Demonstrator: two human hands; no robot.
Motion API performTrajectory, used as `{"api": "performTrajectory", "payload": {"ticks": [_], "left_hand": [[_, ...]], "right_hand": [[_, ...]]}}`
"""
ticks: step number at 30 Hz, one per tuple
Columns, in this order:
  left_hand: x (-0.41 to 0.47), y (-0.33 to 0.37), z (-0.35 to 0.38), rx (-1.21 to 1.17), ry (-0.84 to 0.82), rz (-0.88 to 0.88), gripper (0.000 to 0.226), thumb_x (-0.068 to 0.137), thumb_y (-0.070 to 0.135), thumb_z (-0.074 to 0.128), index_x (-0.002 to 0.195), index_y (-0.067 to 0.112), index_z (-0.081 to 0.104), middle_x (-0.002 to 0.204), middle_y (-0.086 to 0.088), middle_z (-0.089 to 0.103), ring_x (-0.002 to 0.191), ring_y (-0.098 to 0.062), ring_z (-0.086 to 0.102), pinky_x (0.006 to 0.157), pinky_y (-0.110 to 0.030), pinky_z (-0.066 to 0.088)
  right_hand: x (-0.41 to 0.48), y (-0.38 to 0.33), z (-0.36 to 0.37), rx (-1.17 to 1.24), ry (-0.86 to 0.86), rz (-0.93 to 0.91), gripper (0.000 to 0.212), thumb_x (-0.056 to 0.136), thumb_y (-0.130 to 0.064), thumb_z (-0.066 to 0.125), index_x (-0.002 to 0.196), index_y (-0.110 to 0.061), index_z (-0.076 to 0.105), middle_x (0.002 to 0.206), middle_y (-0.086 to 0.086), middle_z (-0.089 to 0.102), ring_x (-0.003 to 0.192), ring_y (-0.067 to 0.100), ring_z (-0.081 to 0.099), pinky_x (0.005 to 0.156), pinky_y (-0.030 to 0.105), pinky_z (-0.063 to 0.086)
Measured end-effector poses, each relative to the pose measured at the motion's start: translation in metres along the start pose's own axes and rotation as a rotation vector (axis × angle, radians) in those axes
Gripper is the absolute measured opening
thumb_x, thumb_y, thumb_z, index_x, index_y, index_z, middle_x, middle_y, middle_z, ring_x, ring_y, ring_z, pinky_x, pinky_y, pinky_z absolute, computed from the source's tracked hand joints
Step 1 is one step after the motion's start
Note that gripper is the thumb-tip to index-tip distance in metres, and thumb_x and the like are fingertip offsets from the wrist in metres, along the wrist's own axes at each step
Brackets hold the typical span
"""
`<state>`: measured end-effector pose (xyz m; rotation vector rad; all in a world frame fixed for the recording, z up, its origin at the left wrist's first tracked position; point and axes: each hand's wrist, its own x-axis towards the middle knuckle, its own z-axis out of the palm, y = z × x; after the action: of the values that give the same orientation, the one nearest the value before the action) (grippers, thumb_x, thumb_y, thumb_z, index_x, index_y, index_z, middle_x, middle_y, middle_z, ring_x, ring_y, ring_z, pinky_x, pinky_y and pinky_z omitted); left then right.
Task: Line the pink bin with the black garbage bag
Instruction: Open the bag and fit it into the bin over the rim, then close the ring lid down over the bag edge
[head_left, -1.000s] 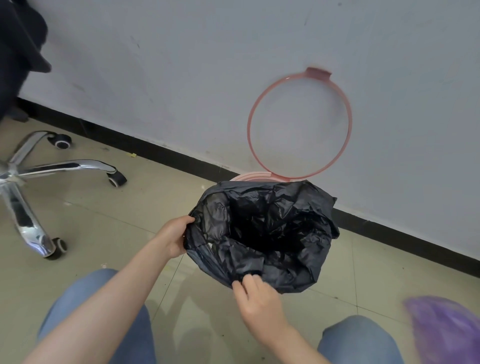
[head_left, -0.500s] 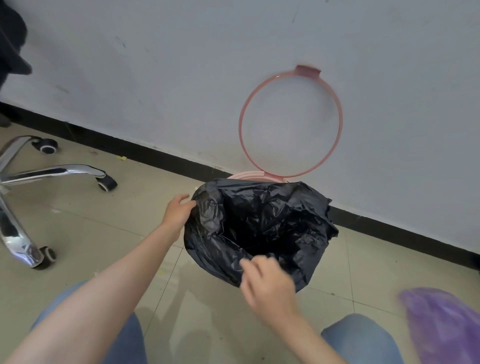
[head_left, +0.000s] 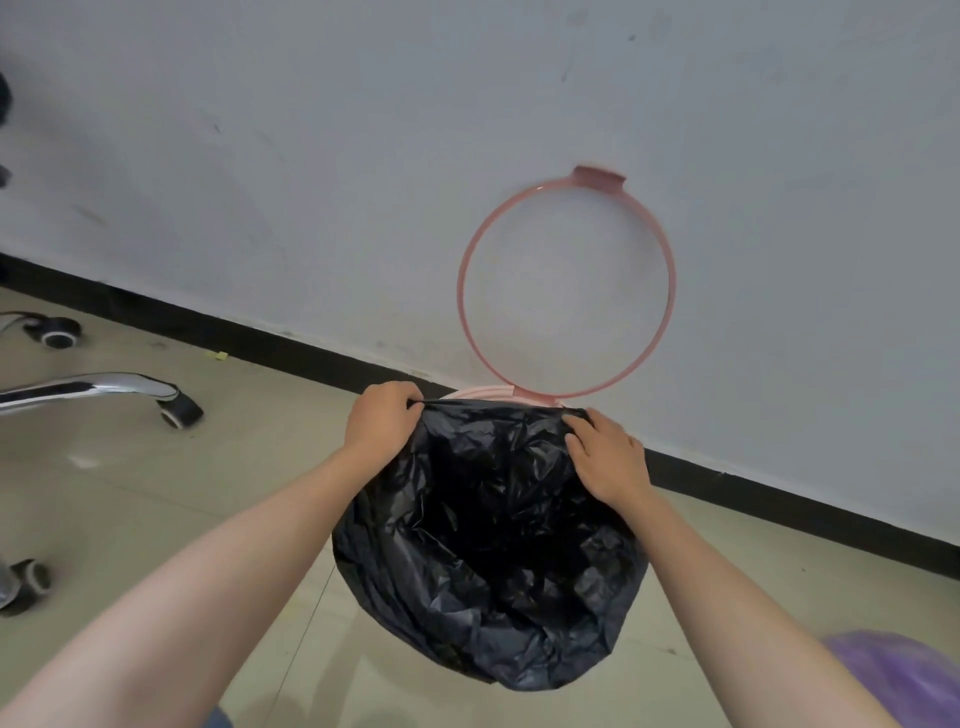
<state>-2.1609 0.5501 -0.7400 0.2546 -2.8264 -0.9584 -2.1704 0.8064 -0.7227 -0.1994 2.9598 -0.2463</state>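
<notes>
The black garbage bag (head_left: 493, 561) drapes over the pink bin, hiding nearly all of it; only a sliver of the bin's pink rim (head_left: 480, 392) shows at the far side. The bin's pink retaining ring (head_left: 667, 291) stands flipped up against the wall. My left hand (head_left: 379, 423) pinches the bag's far-left edge at the rim. My right hand (head_left: 608, 460) grips the bag's far-right edge, fingers curled over the plastic. The bag's mouth is spread wide between both hands.
A chrome office-chair base with castors (head_left: 176, 408) stands on the tiled floor to the left. A purple plastic bag (head_left: 898, 675) lies at the bottom right. The white wall with black skirting (head_left: 779, 504) runs right behind the bin.
Both hands have moved from the bag's near and left sides to its far edge by the wall, stretching the bag over the bin's rim. The view has shifted closer.
</notes>
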Motion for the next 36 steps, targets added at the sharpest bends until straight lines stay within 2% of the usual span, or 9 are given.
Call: {"api": "performTrajectory", "payload": {"ticks": [10, 12, 16, 19, 21, 27, 30, 32, 36], "left_hand": [[0.047, -0.005, 0.026, -0.362, -0.085, -0.290, 0.015, 0.082, 0.011, 0.063, 0.087, 0.001, 0.072, 0.098, -0.016, 0.072, 0.095, -0.030, 0.063, 0.088, -0.035, 0.049], [0.052, -0.003, 0.031, -0.460, -0.171, -0.333, 0.014, 0.081, 0.006, 0.064, 0.089, -0.003, 0.071, 0.083, -0.013, 0.071, 0.077, -0.023, 0.062, 0.072, -0.028, 0.049], [0.064, -0.004, 0.036, -0.559, -0.301, -0.413, 0.013, 0.080, 0.006, 0.065, 0.089, -0.002, 0.070, 0.067, -0.003, 0.062, 0.061, -0.015, 0.056, 0.057, -0.021, 0.044], [0.070, -0.006, 0.040, -0.511, -0.306, -0.455, 0.019, 0.077, 0.018, 0.071, 0.067, 0.009, 0.058, 0.061, -0.008, 0.053, 0.059, -0.018, 0.051, 0.071, -0.026, 0.042], [0.072, -0.007, 0.040, -0.476, -0.262, -0.433, 0.031, 0.076, 0.023, 0.072, 0.057, 0.008, 0.053, 0.054, -0.005, 0.052, 0.051, -0.011, 0.049, 0.067, -0.026, 0.039], [0.055, -0.001, 0.010, -0.345, -0.064, -0.225, 0.026, 0.087, 0.025, 0.058, 0.103, 0.006, 0.066, 0.099, -0.008, 0.064, 0.099, -0.026, 0.059, 0.080, -0.029, 0.041], [0.024, 0.001, 0.003, -0.153, -0.189, -0.105, 0.038, 0.088, 0.037, 0.054, 0.110, 0.007, 0.062, 0.113, -0.011, 0.066, 0.107, -0.028, 0.059, 0.085, -0.033, 0.041], [0.007, -0.005, 0.003, -0.057, -0.319, -0.113, 0.039, 0.087, 0.037, 0.056, 0.116, 0.012, 0.058, 0.117, -0.010, 0.064, 0.107, -0.028, 0.058, 0.085, -0.035, 0.043], [-0.010, -0.011, 0.005, -0.438, -0.358, -0.260, 0.014, 0.090, 0.019, 0.054, 0.098, 0.013, 0.063, 0.104, -0.013, 0.068, 0.086, -0.022, 0.062, 0.074, -0.034, 0.046]], "right_hand": [[0.018, 0.013, 0.017, 0.533, 0.137, 0.274, 0.040, 0.099, -0.032, 0.022, 0.136, -0.018, 0.030, 0.114, 0.012, 0.057, 0.110, 0.033, 0.053, 0.082, 0.038, 0.038], [0.024, 0.015, 0.016, 0.546, 0.116, 0.328, 0.034, 0.099, -0.024, 0.025, 0.103, -0.007, 0.053, 0.105, 0.014, 0.061, 0.100, 0.032, 0.054, 0.081, 0.037, 0.039], [0.040, 0.024, 0.019, 0.924, 0.139, 0.554, 0.039, 0.093, -0.013, 0.043, 0.054, -0.014, 0.040, 0.072, 0.013, 0.049, 0.073, 0.021, 0.043, 0.066, 0.032, 0.030], [0.048, 0.032, 0.018, 1.226, 0.151, 0.763, 0.013, 0.085, -0.004, 0.059, 0.087, 0.009, 0.063, 0.100, 0.026, 0.065, 0.089, 0.028, 0.061, 0.069, 0.032, 0.036], [0.050, 0.037, 0.018, 1.274, 0.133, 0.836, 0.031, 0.083, -0.002, 0.063, 0.106, 0.018, 0.055, 0.112, 0.029, 0.062, 0.095, 0.030, 0.061, 0.069, 0.033, 0.039], [0.054, 0.043, 0.013, 1.215, 0.051, 0.748, 0.010, 0.088, -0.008, 0.055, 0.090, 0.002, 0.054, 0.087, 0.016, 0.058, 0.081, 0.025, 0.055, 0.071, 0.033, 0.038], [0.062, 0.040, -0.022, 1.119, 0.288, 0.612, 0.032, 0.095, -0.025, 0.039, 0.093, 0.003, 0.055, 0.097, 0.016, 0.056, 0.095, 0.027, 0.049, 0.081, 0.036, 0.038], [0.070, 0.036, -0.060, 1.164, 0.420, 0.458, 0.045, 0.097, -0.031, 0.035, 0.131, -0.002, 0.038, 0.137, 0.015, 0.043, 0.125, 0.028, 0.040, 0.103, 0.039, 0.032], [0.088, 0.022, -0.123, 1.208, 0.370, 0.163, 0.063, 0.093, -0.030, 0.047, 0.144, -0.015, 0.013, 0.151, 0.008, 0.026, 0.133, 0.024, 0.034, 0.111, 0.037, 0.028]]}}
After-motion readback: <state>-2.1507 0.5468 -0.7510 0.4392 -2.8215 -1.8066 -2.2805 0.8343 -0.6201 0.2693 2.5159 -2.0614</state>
